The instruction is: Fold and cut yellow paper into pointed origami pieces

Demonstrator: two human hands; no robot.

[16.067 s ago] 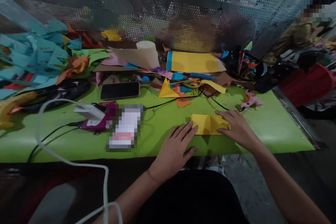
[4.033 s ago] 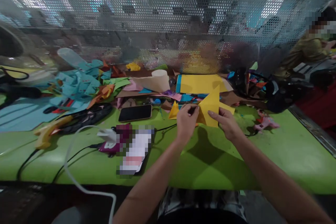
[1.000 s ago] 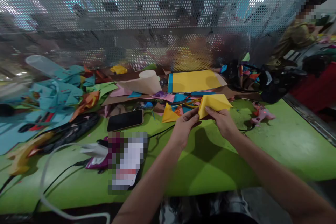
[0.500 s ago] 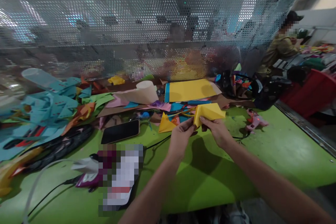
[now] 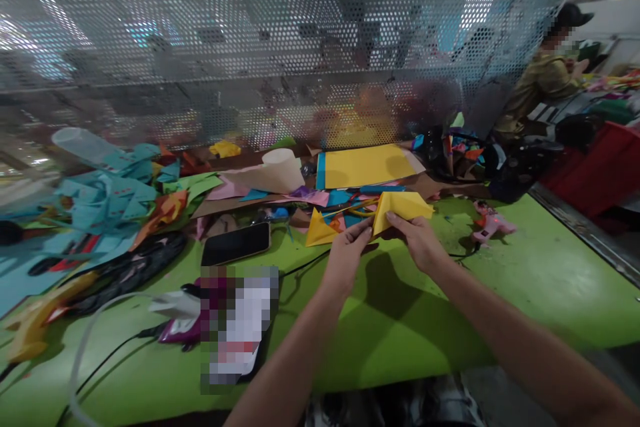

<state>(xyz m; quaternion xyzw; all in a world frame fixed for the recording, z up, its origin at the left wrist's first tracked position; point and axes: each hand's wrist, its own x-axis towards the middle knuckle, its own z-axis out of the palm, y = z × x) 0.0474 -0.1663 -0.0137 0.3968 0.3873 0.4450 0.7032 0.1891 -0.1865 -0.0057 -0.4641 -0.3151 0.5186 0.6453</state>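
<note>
Between my two hands is a folded piece of yellow paper (image 5: 404,205), held above the green table (image 5: 390,347). My left hand (image 5: 351,245) pinches its lower left corner. The fingers of my right hand (image 5: 411,233) are closed on its lower edge, with the thumb lying on the near face. A second folded yellow paper piece (image 5: 319,229), pointed at the top, sits on the table just left of the held one. Beyond my hands lies a flat stack of yellow sheets (image 5: 367,167) with a blue edge showing on its left.
A dark phone (image 5: 236,244) and a blurred-out white device (image 5: 245,327) lie to the left, near a yellow glue gun (image 5: 50,313). Turquoise paper pieces (image 5: 105,187) are heaped at far left. A pink glue gun (image 5: 493,221) lies right. A co-worker (image 5: 543,80) is at far right.
The view has shifted slightly. My right thumb has slid a little on the paper, and the folded yellow paper is still between both hands.
</note>
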